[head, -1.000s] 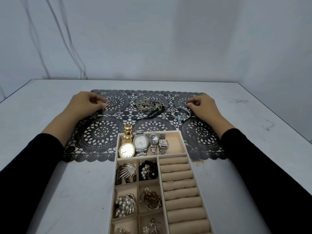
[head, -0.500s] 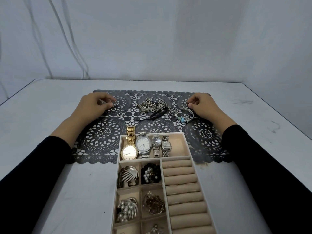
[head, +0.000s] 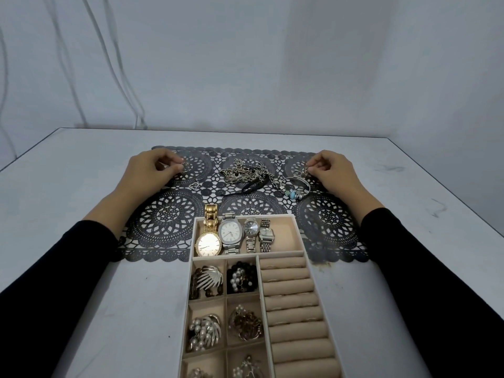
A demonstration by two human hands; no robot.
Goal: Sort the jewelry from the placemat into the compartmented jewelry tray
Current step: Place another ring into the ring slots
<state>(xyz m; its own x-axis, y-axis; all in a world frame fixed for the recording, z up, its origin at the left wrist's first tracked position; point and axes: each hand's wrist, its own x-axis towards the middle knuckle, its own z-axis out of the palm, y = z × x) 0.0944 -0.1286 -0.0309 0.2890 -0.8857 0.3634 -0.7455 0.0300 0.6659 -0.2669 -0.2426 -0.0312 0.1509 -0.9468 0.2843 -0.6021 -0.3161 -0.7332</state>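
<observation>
far corners: left hand (head: pixel 148 170) pinching left ring (head: pixel 185 167), right hand (head: pixel 334 170) pinching right ring (head: pixel 306 171) | middle: chain pile (head: pixel 245 171), bracelet (head: pixel 296 186) just right of it | near: tray (head: pixel 298 236) wall | free: bare placemat (head: pixel 169 216) either side of tray

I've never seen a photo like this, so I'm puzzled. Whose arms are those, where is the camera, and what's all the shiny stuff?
There is no machine here: those are a person's two arms in black sleeves. The camera sits on the person's head and looks forward and down, so you see the hands as if they were your own.

On the grey table lies a dark lacy placemat, with a beige jewelry tray at its near edge. The tray's top box holds four watches, its small boxes hold brooches, and padded rolls fill its right side.

On the placemat lie a heap of chains and a bracelet with a blue bead.

The left hand pinches a small silver loop in its fingers. The right hand pinches a small silver trinket. Both are too tiny to name surely.
</observation>
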